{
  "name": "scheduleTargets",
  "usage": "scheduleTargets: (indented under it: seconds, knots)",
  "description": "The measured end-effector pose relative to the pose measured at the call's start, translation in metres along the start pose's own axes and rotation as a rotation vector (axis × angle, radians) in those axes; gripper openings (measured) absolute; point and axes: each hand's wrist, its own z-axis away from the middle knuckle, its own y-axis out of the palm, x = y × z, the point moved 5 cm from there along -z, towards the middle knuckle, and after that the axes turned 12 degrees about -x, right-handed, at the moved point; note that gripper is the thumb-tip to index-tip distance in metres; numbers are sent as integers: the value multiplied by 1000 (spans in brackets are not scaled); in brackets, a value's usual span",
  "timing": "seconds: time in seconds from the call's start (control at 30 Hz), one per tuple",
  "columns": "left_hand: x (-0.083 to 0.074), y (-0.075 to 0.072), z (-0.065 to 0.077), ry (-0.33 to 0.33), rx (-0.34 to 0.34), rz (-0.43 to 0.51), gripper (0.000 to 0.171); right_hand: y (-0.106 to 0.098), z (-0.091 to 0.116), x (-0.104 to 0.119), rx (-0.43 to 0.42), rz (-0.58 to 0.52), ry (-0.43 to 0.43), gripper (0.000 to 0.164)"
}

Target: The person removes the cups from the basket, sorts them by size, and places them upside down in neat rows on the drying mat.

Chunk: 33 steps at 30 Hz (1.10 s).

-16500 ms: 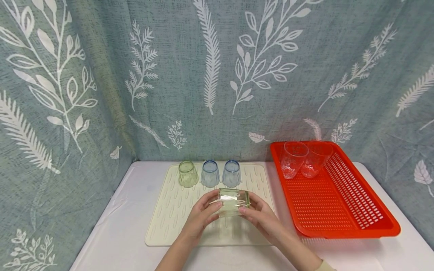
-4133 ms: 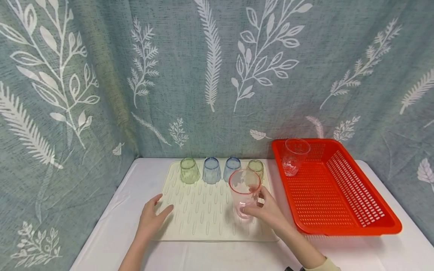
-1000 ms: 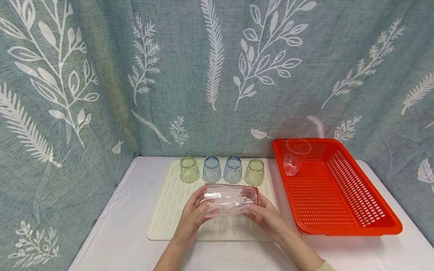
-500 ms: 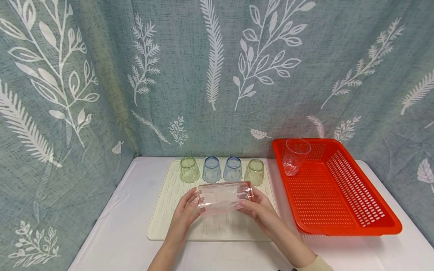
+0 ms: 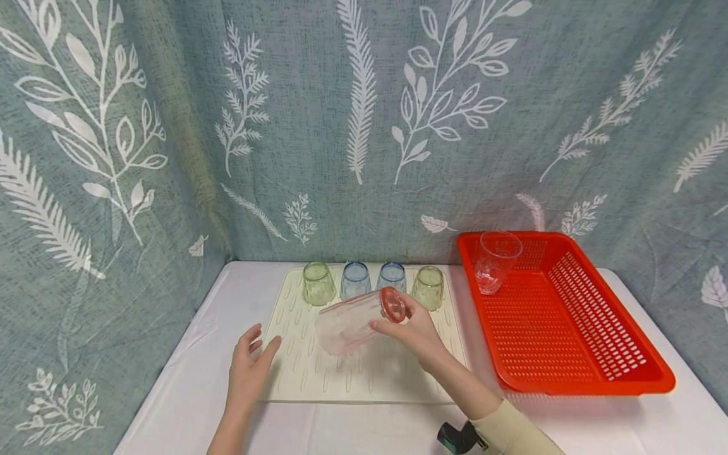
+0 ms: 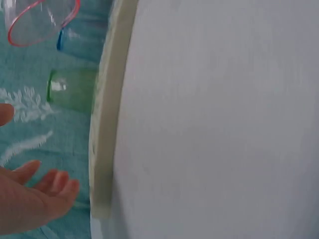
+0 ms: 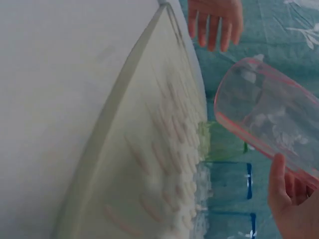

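Note:
My right hand (image 5: 418,335) grips a tall clear drinking glass (image 5: 348,325) with a pink tint near its thick base. The glass is held over the mat, tilted, its wide mouth pointing down and left; the right wrist view shows the pink rim of the glass (image 7: 271,107) and the thumb along its side. My left hand (image 5: 250,363) is apart from it, over the mat's left edge, fingers loosely bent and holding nothing. At the back of the cream ribbed drying mat (image 5: 296,373), short glasses stand upside down in a row: green (image 5: 318,284), two blue (image 5: 355,281), and green (image 5: 428,289).
A red plastic basket (image 5: 580,387) sits right of the mat, with one tall clear glass (image 5: 496,265) leaning in its back left corner. A patterned green curtain (image 5: 318,126) hangs behind the white table (image 5: 210,328). A black device (image 5: 457,437) is by my right sleeve.
Earlier, the green glass went from both hands to the row's right end, and one tall glass left the basket. Just now my left hand released it and moved left; my right tilted it mouth down.

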Motion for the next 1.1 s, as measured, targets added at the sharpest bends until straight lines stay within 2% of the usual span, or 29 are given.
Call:
scheduleTargets:
  seconds: [0.13,0.3,0.47,0.7,1.1]
  knots:
    - [11,-5,-9,-31,36,-78,74,13,-5,10,2,87,-77,74]
    - [22,-5,-15,-75,72,-102,77,29,-11,24,15,190,-189,72]
    - [28,-4,-17,-113,74,-49,73,45,-14,33,63,259,-291,67]
    - [39,-1,-18,-170,71,17,70,67,-17,38,129,328,-356,68]
    - [42,-2,-20,-169,81,46,68,100,-16,46,177,440,-475,62]
